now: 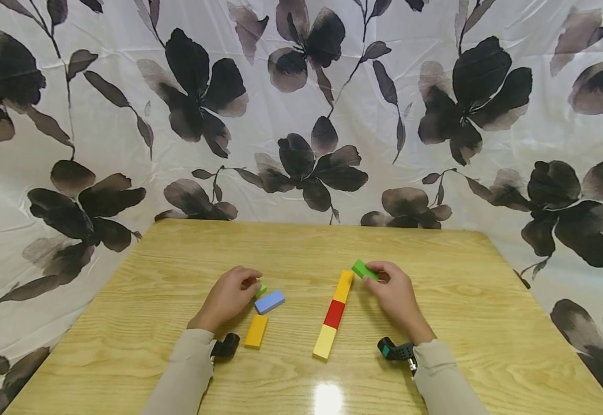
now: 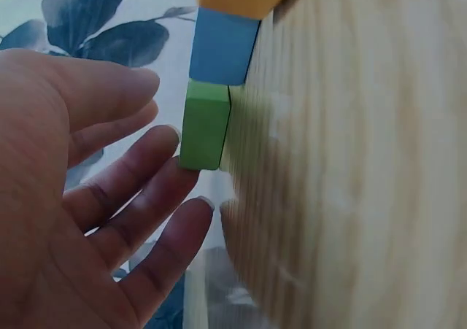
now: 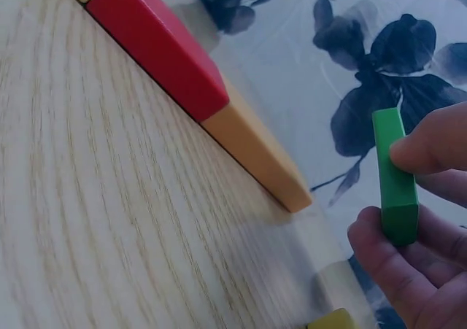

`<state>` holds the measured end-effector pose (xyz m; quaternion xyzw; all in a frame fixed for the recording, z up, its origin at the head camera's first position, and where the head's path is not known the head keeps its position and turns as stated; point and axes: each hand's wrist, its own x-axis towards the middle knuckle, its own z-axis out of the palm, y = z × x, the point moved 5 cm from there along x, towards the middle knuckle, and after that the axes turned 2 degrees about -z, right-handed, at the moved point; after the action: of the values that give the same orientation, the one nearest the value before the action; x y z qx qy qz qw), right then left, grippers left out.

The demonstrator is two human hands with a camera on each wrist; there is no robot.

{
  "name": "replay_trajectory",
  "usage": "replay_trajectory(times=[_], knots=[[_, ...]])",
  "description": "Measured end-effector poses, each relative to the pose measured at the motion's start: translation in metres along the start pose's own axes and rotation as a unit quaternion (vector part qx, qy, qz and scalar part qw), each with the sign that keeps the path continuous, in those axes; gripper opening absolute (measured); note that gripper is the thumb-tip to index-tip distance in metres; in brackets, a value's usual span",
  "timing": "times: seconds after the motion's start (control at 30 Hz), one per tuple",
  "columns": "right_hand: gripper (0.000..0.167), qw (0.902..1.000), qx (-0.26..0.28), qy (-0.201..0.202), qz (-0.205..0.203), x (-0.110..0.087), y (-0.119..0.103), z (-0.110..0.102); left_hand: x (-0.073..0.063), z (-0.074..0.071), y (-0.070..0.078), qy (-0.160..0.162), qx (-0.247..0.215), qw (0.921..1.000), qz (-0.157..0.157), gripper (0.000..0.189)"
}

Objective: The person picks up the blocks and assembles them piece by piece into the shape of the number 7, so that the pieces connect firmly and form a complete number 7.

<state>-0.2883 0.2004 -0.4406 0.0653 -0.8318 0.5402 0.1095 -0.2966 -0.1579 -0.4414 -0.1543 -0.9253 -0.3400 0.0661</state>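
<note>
My right hand (image 1: 397, 294) pinches a green block (image 1: 365, 270) between thumb and fingers, just off the far end of a row on the table. That row runs end to end: an orange-yellow block (image 1: 343, 286), a red block (image 1: 334, 314) and a pale yellow block (image 1: 324, 343). Beside a light green block (image 2: 206, 125) is my left hand (image 1: 231, 297); its fingers are loosely bent, fingertips at the block's near end, thumb apart from it. A blue block (image 1: 270, 302) lies against the light green one, with an orange block (image 1: 256, 331) closer to me.
The wooden table (image 1: 187, 248) has a shiny top with a light reflection near its front. Behind it hangs a floral cloth (image 1: 301, 104). Part of a yellowish block (image 3: 332, 319) shows at the bottom of the right wrist view.
</note>
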Motion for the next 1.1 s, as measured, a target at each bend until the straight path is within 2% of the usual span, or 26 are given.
replay_trajectory(times=[0.27,0.73,1.1], knots=[[0.031,1.0000,0.005,0.001,0.008,0.006,0.001,0.003,-0.004,-0.002,-0.009,-0.010,-0.007,0.9999,-0.008,0.031],[0.037,0.9988,-0.034,-0.024,0.024,0.015,0.009,0.001,-0.003,0.004,-0.013,-0.031,-0.027,0.9991,-0.013,0.034],[0.052,0.9976,-0.020,-0.042,0.051,0.021,0.011,0.007,-0.003,0.004,-0.018,-0.041,-0.035,0.9981,-0.030,0.035]])
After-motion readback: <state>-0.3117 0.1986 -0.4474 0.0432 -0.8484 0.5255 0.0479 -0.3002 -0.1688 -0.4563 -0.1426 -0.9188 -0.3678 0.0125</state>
